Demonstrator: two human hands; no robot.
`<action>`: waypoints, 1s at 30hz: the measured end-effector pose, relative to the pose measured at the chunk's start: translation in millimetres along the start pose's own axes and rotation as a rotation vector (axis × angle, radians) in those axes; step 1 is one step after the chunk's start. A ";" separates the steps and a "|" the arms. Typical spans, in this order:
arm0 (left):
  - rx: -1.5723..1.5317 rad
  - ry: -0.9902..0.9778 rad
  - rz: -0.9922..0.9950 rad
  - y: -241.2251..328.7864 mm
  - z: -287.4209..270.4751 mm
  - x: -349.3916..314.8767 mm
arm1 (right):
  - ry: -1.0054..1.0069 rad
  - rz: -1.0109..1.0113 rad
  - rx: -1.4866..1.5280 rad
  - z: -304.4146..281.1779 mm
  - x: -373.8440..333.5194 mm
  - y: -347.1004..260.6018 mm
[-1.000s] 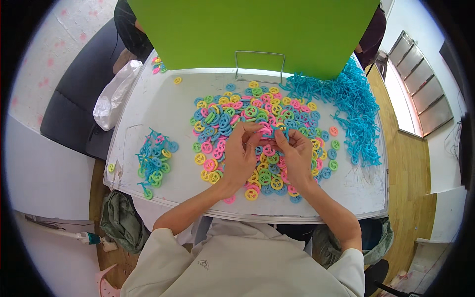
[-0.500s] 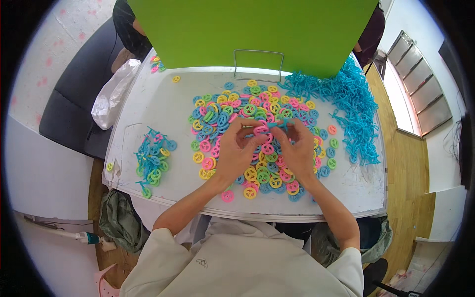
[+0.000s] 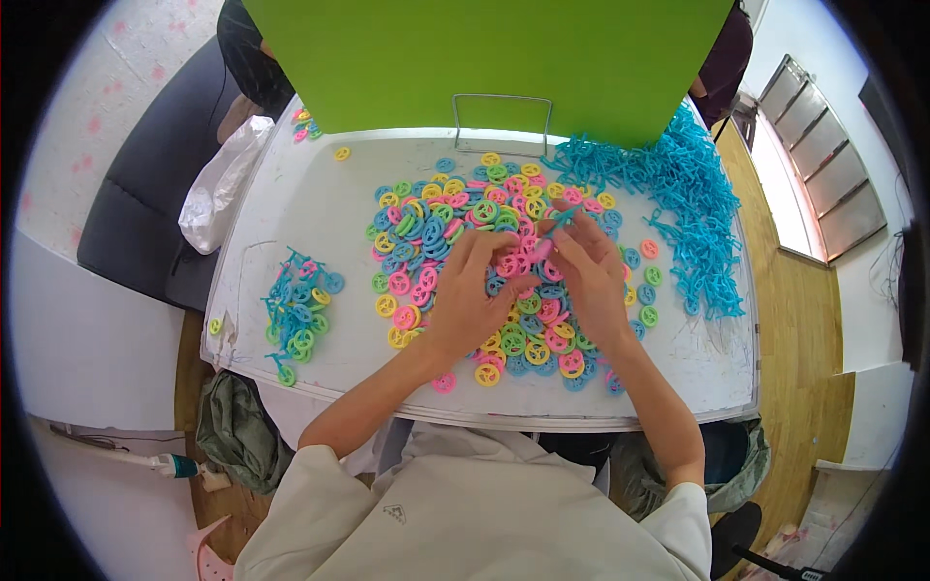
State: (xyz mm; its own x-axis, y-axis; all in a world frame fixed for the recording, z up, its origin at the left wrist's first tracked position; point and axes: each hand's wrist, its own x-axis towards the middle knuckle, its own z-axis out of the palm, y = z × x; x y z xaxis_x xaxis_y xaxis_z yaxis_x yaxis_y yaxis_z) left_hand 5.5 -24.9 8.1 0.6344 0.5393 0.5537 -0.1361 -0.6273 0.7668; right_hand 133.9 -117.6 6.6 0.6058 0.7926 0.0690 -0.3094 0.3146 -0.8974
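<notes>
A large pile of small plastic wheels (image 3: pixel 417 228) in pink, yellow, green and blue spreads over the middle of the white table. My right hand (image 3: pixel 593 281) is above its right part, fingers closed on a thin blue plastic piece (image 3: pixel 562 221). A pink wheel (image 3: pixel 542 250), slightly blurred, is at the lower end of that piece; whether it is fixed on cannot be told. My left hand (image 3: pixel 470 300) is over the pile to the left, thumb and fingers apart, with nothing visible gripped between them. Loose wheels show below the gap between its fingertips.
Blue plastic pieces (image 3: pixel 702 203) are heaped at the back right. A smaller heap of blue pieces with wheels attached (image 3: pixel 295 305) lies at the left. A green panel (image 3: pixel 494 58) and a wire stand (image 3: pixel 504 97) are at the back. A white bag (image 3: pixel 218 189) hangs by the left edge.
My hands have drawn apart from each other. The right hand has lifted the blue piece and turned it more upright; the left has opened its fingers.
</notes>
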 end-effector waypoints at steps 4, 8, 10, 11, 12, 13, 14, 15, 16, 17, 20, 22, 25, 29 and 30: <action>0.400 -0.208 0.158 -17.8 -1.4 -8.8 | 0.052 -0.065 -0.188 -3.9 1.6 -10.9; 0.283 -0.287 0.083 -25.7 1.6 -13.4 | -0.099 0.070 -0.062 -16.3 3.7 -15.2; 0.248 -0.200 0.020 -23.1 -1.2 -8.8 | -0.076 0.028 -0.184 -13.3 3.3 -17.2; 0.213 -0.112 -0.042 -20.7 -3.5 -5.4 | -0.053 -0.015 -0.306 -11.2 3.1 -17.6; 0.213 -0.113 -0.042 -16.4 -6.6 -1.4 | -0.052 -0.014 -0.306 -8.9 3.3 -15.0; -0.025 -0.105 -0.256 -10.5 -10.2 3.2 | -0.011 -0.041 -0.352 -6.7 3.6 -10.9; -0.266 -0.094 -0.468 -7.2 -12.9 6.2 | 0.031 -0.067 -0.398 -6.2 3.8 -7.1; -0.266 -0.092 -0.468 -6.3 -15.3 7.8 | 0.029 -0.067 -0.398 -7.0 4.2 -4.4; -0.376 -0.100 -0.475 -5.7 -17.6 9.0 | 0.003 -0.070 -0.427 -8.1 4.6 -1.2; -0.486 -0.108 -0.482 -5.1 -18.9 9.6 | -0.023 -0.073 -0.456 -9.1 4.8 1.7; -0.509 -0.164 -0.529 -4.7 -19.2 9.9 | -0.019 -0.057 -0.529 -10.8 4.2 10.4; -0.481 -0.168 -0.522 -7.6 -18.6 8.1 | -0.030 -0.068 -0.522 -7.5 1.6 12.8; -0.465 -0.171 -0.508 -10.7 -15.7 5.3 | -0.043 -0.067 -0.496 -3.2 -0.9 13.7; -0.549 -0.141 -0.506 -15.8 -13.1 3.2 | -0.053 -0.047 -0.559 3.9 -4.8 6.7; -0.549 -0.141 -0.506 -17.3 -12.4 2.4 | -0.053 -0.048 -0.559 4.5 -6.1 9.1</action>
State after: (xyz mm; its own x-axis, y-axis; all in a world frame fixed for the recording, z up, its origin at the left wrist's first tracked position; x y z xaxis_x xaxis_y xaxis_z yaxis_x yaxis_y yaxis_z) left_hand -0.1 -5.7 0.2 0.8062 0.5871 0.0732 -0.1386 0.0672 0.9881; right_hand 124.1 -117.2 0.0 0.5672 0.8142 0.1239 0.1617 0.0374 -0.9861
